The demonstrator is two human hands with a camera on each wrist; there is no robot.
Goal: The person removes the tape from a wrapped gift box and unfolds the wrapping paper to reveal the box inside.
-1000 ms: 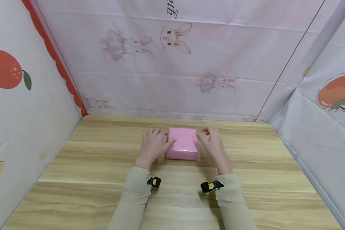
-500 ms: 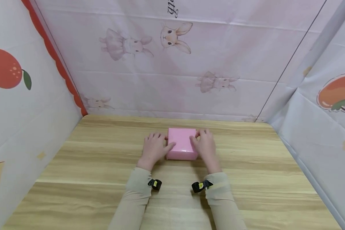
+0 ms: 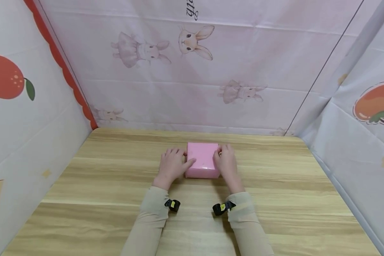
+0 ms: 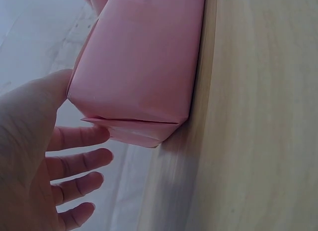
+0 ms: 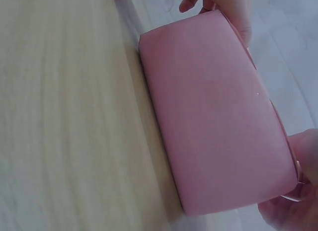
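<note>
1. I take the pink box (image 3: 203,155) as my landmark; it sits flat on the wood-grain table (image 3: 192,227), with the table's far edge behind it.
2. The left hand (image 3: 172,165) is at the box's left side. I see its thumb lying over the top face and the other fingers spread loosely; it touches the box without wrapping round it.
3. From the left wrist camera I get a folded flap (image 4: 134,122) at the box's left end, the index fingertip at its edge (the three fingers beyond it hang apart from the box).
4. The right hand (image 3: 225,161) is at the box's right side, thumb and fingers bent close together, pinching the top edge there. I cannot tell how firmly.
5. In front of the box I see two pale sleeves, the left sleeve (image 3: 148,220) and the right sleeve (image 3: 249,222), each with a black strap-on device at the wrist.
6. Behind the box hangs a pinkish cloth (image 3: 166,101) printed with rabbits.
</note>
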